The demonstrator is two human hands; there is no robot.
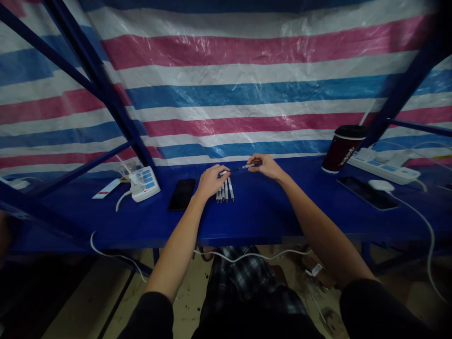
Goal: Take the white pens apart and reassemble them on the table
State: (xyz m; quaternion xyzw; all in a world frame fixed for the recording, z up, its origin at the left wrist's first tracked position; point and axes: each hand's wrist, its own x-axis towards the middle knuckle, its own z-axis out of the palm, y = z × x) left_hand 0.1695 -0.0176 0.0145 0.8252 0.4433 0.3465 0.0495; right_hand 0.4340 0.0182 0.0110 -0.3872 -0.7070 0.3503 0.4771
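Several grey-and-white pens point(223, 192) lie side by side on the blue table point(261, 212), their dark tips toward the front edge. My left hand point(212, 180) rests over their far ends, its fingers closed around one end of another pen point(242, 167). To the right, my right hand point(264, 165) pinches the other end of that pen, which is held nearly level between both hands. The far ends of the lying pens are partly hidden by my left hand.
Left of the pens lie a black phone point(182, 194) and a white power strip point(145, 184). At the right are a dark lidded cup point(343, 149), another power strip point(383, 167), a second phone point(367, 192) and a white charger point(381, 185) with its cable. Blue frame posts flank the table.
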